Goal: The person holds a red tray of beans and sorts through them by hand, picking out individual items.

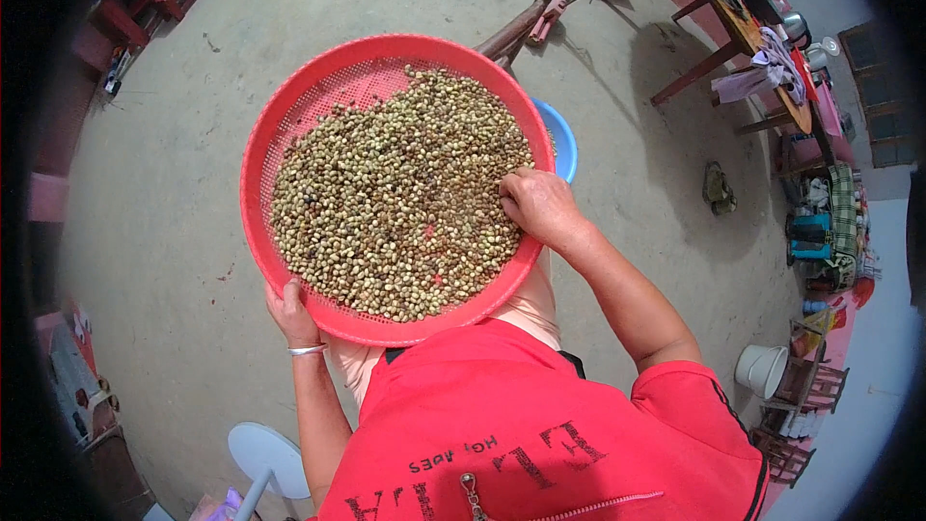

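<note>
A round red sieve tray [258, 232] with a perforated bottom rests against my lap, tilted toward me. Small round seeds or beans [386, 203], green, tan and brown, cover most of it, and bare red mesh shows at its upper left. My left hand [292, 316], with a bracelet at the wrist, grips the rim at the lower left, thumb over the edge. At the right side my right hand [543, 203] reaches over the rim, its fingers curled together at the seeds. What those fingertips hold is hidden.
Partly behind the sieve tray stands a blue basin [562, 140]. A wooden table [709, 68] with cloths and pots is at the upper right. At the right wall are a white bucket [762, 370] and small chairs. A round white-topped stand [265, 453] is at lower left.
</note>
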The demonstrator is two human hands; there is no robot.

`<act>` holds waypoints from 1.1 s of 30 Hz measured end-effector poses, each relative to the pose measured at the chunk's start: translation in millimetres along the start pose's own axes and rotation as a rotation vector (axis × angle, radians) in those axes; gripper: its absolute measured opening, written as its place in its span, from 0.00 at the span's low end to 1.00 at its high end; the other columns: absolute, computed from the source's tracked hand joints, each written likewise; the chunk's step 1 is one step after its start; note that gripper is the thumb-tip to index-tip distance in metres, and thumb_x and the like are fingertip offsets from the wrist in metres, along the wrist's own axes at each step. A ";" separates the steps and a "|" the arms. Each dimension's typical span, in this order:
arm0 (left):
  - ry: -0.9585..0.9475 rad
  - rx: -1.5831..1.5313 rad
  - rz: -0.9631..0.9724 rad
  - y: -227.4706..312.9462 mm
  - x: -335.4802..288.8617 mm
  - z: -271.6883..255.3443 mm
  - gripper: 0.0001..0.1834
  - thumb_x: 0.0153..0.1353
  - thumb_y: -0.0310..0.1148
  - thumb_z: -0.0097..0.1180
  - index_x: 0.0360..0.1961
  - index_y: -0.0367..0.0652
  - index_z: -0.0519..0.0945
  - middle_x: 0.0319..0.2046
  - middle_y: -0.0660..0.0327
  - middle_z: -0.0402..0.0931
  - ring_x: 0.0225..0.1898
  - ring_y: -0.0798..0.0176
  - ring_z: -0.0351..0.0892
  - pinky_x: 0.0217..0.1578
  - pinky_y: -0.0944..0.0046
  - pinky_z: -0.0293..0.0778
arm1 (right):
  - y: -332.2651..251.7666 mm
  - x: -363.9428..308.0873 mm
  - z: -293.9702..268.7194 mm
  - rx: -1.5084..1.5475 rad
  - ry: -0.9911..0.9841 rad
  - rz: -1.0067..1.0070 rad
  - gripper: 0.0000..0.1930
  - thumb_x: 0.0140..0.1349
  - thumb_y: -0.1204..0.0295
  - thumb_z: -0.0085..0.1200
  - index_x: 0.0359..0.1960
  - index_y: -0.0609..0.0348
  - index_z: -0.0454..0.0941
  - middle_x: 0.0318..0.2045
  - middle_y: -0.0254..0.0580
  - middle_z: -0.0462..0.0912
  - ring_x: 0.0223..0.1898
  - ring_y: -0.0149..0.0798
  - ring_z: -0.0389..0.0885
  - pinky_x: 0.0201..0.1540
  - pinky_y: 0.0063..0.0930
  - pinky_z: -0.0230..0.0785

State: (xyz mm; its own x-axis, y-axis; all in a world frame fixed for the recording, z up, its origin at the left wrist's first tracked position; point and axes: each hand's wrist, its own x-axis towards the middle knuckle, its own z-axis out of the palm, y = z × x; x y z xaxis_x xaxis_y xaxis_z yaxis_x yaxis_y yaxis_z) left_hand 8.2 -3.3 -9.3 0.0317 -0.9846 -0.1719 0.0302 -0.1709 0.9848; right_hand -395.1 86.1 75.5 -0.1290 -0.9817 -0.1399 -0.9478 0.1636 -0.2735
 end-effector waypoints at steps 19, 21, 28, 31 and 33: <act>0.022 0.000 -0.023 3.6 -2.6 1.4 0.23 0.59 0.26 0.48 0.55 0.29 0.73 0.49 0.54 0.78 0.47 0.60 0.77 0.51 0.62 0.72 | 5.3 10.4 -4.4 -0.050 0.010 0.028 0.09 0.55 0.70 0.63 0.36 0.57 0.81 0.34 0.46 0.83 0.39 0.50 0.83 0.43 0.44 0.75; 0.031 0.027 -0.027 3.7 -2.3 1.4 0.22 0.59 0.26 0.48 0.55 0.29 0.73 0.49 0.54 0.78 0.47 0.60 0.77 0.51 0.62 0.72 | 4.0 10.7 -3.7 -0.022 0.066 0.031 0.08 0.55 0.70 0.63 0.35 0.57 0.80 0.33 0.47 0.82 0.39 0.51 0.82 0.43 0.45 0.74; 0.023 0.037 -0.013 -1.8 0.6 -2.0 0.22 0.59 0.28 0.49 0.54 0.29 0.74 0.48 0.54 0.78 0.46 0.60 0.77 0.51 0.62 0.72 | 6.7 10.8 -1.8 0.009 0.095 0.037 0.06 0.55 0.70 0.59 0.30 0.60 0.81 0.30 0.52 0.82 0.36 0.54 0.83 0.40 0.48 0.74; 0.025 0.046 -0.012 -3.6 0.9 -3.8 0.21 0.59 0.28 0.49 0.53 0.29 0.74 0.47 0.54 0.78 0.46 0.60 0.77 0.51 0.62 0.72 | 6.9 11.6 -6.4 0.054 0.129 0.039 0.07 0.56 0.69 0.58 0.30 0.59 0.81 0.30 0.50 0.83 0.35 0.53 0.83 0.39 0.47 0.75; 0.019 0.042 -0.010 -2.6 1.3 -1.7 0.21 0.59 0.28 0.49 0.53 0.29 0.74 0.47 0.54 0.78 0.46 0.60 0.77 0.50 0.62 0.72 | 14.4 14.1 -18.0 0.059 0.103 0.063 0.08 0.59 0.66 0.60 0.36 0.56 0.81 0.33 0.45 0.83 0.37 0.50 0.83 0.40 0.45 0.75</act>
State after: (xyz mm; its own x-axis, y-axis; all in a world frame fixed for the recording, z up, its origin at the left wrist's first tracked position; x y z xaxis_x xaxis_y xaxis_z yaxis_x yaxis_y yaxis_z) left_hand 9.8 -4.0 -12.1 0.0509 -0.9819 -0.1822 -0.0110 -0.1829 0.9831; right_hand -415.8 72.9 86.7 -0.2199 -0.9736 -0.0609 -0.9186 0.2277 -0.3230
